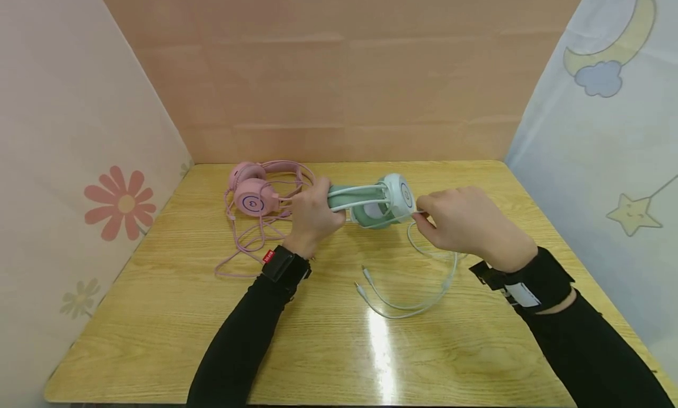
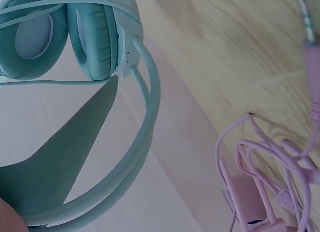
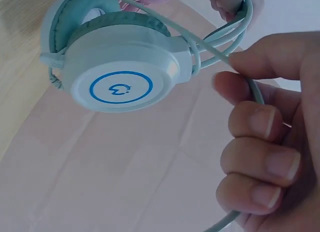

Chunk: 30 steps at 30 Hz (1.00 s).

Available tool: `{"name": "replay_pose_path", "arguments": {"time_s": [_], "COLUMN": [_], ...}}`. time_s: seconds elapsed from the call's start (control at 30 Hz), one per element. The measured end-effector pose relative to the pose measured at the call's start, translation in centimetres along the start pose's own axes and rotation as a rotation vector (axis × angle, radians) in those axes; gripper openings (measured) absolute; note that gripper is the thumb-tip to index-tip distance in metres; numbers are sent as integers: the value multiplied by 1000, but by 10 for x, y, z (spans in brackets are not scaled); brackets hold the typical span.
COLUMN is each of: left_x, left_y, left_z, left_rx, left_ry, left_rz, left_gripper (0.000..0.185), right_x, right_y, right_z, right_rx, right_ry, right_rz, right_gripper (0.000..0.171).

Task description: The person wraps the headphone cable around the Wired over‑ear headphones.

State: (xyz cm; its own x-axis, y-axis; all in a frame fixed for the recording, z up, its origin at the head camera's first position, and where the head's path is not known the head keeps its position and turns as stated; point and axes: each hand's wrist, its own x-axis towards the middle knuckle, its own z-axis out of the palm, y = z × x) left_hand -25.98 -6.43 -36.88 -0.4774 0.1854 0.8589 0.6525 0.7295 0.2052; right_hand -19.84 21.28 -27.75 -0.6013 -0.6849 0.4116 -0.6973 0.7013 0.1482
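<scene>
A mint-green headset (image 1: 378, 205) is held above the wooden table (image 1: 318, 337). My left hand (image 1: 312, 216) grips its headband (image 2: 145, 137) at the left end. Its white ear cup with a blue ring (image 3: 120, 74) faces my right hand (image 1: 458, 219), which pinches the headset's pale cable (image 3: 220, 57) just beside the cup. The cable (image 1: 424, 290) loops down onto the table and ends in two plugs (image 1: 362, 281). The green ear pads (image 2: 95, 34) show in the left wrist view.
A pink headset (image 1: 256, 193) with its tangled pink cable (image 1: 241, 243) lies on the table's far left, close behind my left hand. Its plug (image 2: 306, 17) and cable show in the left wrist view. Patterned panels wall the table on three sides.
</scene>
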Motion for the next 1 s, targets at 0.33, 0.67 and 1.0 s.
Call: {"name": "replay_pose_path", "arguments": {"time_s": [0.33,0.67,1.0], "left_x": [4,8,11], "left_y": [7,11,10], "left_z": [-3,-6,-14], "left_rx": [-68,-129,-334], "left_ry": [-14,-57,-181], "left_rz": [-21,-20,-55], "left_gripper": [27,24,19], "right_x": [14,25,34], "right_y": [8,20,26], "right_z": [-8,-10,-19], "right_rx": [-7,70,172], "right_ry": [98,97,69], "right_rz": [-112,-132,-125], "right_gripper": [33,11,14]}}
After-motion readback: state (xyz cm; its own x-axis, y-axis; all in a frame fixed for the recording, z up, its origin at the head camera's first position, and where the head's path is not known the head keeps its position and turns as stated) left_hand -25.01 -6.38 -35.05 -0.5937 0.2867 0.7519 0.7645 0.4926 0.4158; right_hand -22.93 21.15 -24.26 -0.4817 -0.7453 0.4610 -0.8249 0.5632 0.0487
